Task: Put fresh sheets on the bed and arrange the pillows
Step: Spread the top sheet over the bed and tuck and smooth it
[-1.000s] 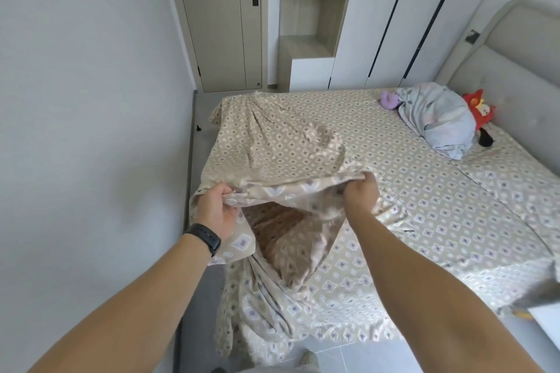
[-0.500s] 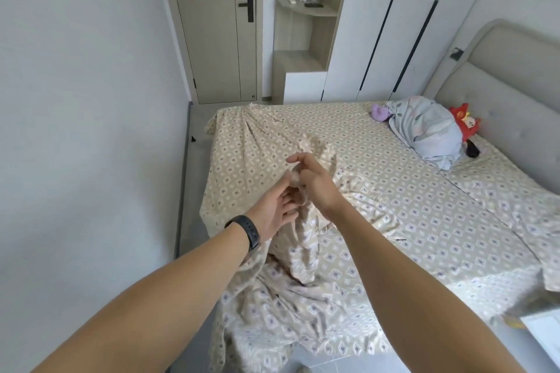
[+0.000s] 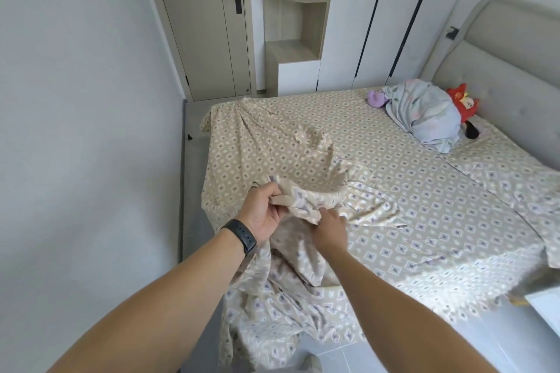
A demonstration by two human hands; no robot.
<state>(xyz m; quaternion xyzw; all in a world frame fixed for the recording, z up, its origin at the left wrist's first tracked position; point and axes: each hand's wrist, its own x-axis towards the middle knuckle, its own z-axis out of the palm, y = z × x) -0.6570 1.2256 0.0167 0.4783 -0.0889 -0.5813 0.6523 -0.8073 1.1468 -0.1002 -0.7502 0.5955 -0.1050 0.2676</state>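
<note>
1. A person stood at the foot corner of a bed (image 3: 515, 118), seen from a head-worn camera looking down along both bare forearms.
2. A beige patterned sheet (image 3: 409, 191) covered the mattress, wrinkled near the middle and bunched at the near corner, where it hung over the edge toward the grey floor (image 3: 194, 160).
3. The left hand (image 3: 262, 210), with a black wristband (image 3: 241, 235) on its wrist, gripped a gathered fold of the sheet's edge, fingers curled around the cloth.
4. The right hand (image 3: 328, 228) lay just beside it, its back to the camera, fingers tucked into the same bunch of sheet; it appeared to be holding the fabric.
5. Near the padded headboard, on the far right, a pale blue-grey pillow (image 3: 424, 112) lay crumpled on the sheet.
6. A purple plush toy (image 3: 375, 98) touched the pillow's left side and a red plush toy (image 3: 462, 101) sat at its right.
7. Beyond the bed stood a closed door (image 3: 206, 24), open shelves (image 3: 295, 0) and white wardrobe doors (image 3: 378, 18).
</note>
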